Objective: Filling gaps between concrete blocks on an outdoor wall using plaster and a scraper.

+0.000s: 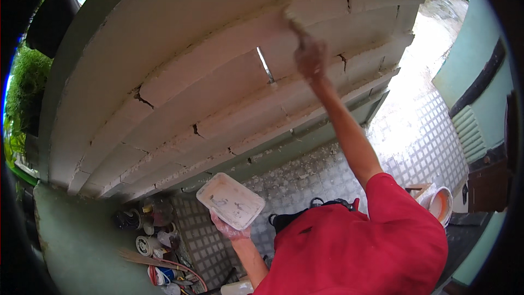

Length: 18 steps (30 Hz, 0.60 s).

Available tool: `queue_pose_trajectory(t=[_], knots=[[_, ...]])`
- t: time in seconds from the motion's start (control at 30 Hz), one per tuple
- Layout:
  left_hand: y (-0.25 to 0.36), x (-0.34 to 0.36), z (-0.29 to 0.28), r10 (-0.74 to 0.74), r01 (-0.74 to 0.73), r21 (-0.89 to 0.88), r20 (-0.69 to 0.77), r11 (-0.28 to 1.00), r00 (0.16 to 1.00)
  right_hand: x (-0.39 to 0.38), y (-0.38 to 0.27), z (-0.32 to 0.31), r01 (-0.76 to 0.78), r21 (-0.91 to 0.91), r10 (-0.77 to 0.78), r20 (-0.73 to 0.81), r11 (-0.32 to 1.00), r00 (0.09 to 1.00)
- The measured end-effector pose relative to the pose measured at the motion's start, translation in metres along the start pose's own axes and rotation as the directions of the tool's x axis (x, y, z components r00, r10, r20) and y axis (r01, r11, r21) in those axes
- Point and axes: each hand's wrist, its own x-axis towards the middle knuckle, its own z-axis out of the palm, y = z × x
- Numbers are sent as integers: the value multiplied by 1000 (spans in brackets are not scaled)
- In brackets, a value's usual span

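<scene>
My right hand [311,59] reaches up and grips a paintbrush [293,22], its pale bristles against the upper part of a whitish block wall [207,87]. Motion smears the brush and hand a little. Low in front of me, my left hand [232,229] is closed on the near edge of a shallow rectangular plastic tub [231,201]. The tub's inside is whitish with grey marks. Dark cracks run through the wall's stepped courses, and light comes through a narrow upright slot [265,65] left of my right forearm.
Several cans and jars, with a broom [155,260], lie on the floor at lower left beside a green wall [71,235]. A white bucket [440,207] with an orange inside stands at right. Patterned tiles [420,142] cover the floor. A black pot [53,19] is at upper left.
</scene>
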Motion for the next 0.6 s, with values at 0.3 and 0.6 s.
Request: queue_pose_trajectory(t=[0.3,0.6], knots=[[-5,7,3,-36,33,45,71,998,997,-21,-11,-6,356,306,-356,-60,883,933],[-9,10,18,-98,93,71,63,993,993,62,107,-78,-293,179,316,-110,939,943]])
